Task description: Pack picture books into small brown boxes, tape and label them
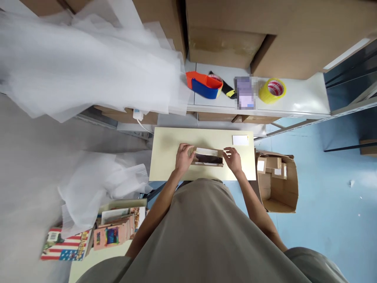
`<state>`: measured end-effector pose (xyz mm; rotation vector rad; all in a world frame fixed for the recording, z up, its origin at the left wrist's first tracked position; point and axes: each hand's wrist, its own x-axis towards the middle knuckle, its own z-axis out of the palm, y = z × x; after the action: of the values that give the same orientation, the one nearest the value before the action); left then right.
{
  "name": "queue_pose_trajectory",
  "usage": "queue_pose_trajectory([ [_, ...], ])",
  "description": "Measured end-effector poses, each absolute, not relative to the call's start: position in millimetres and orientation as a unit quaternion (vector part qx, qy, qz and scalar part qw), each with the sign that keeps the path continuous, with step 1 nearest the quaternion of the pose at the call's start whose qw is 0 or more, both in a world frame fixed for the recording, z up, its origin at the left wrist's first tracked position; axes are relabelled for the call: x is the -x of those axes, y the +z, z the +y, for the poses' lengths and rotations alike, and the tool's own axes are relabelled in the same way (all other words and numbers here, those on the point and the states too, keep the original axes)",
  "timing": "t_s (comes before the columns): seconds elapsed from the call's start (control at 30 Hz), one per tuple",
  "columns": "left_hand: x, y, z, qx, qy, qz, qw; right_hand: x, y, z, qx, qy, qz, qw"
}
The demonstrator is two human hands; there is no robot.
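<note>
A small, narrow cardboard box [208,164] lies open on the pale yellow table [165,137], with a white strip along its far side and a dark inside. What the dark part is, I cannot make out. My left hand [185,158] grips the left end of this box, thumb and fingers closed on its edge. At the right end is my right hand [232,159], its curved fingers apart and close to the box's corner. A white label or card [240,140] lies on the table beyond my right hand.
On the shelf [306,94] are an orange-and-blue tape dispenser [204,87], yellow tape [272,91] and a blurred-out phone-like item [245,93]. White foam sheets [97,67] hang over at left. A large carton [279,192] holding small boxes stands right; books [114,232] lie lower left.
</note>
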<state>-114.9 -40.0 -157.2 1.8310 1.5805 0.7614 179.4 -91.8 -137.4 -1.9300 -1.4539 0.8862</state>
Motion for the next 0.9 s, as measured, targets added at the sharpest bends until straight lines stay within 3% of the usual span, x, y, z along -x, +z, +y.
queue_pose_trajectory([
  [0.23, 81, -46, 41, -0.708, 0.438, 0.491, 0.257, -146, -20, 32, 0.598, 0.15, -0.685, 0.389],
  [0.43, 60, 20, 76, -0.708, 0.517, 0.423, 0.231, -110, -1, 149, 0.582, 0.066, -0.766, 0.265],
  [0.57, 62, 25, 62, -0.705, 0.52, 0.418, 0.24, -100, -17, 184, 0.607, 0.045, -0.757, 0.238],
  [0.73, 74, 2, 27, -0.669, 0.522, 0.451, 0.278, -97, -22, 149, 0.624, 0.074, -0.723, 0.287],
  [0.9, 82, -26, -23, -0.581, 0.521, 0.508, 0.364, -84, -23, 35, 0.57, 0.298, -0.642, 0.417],
])
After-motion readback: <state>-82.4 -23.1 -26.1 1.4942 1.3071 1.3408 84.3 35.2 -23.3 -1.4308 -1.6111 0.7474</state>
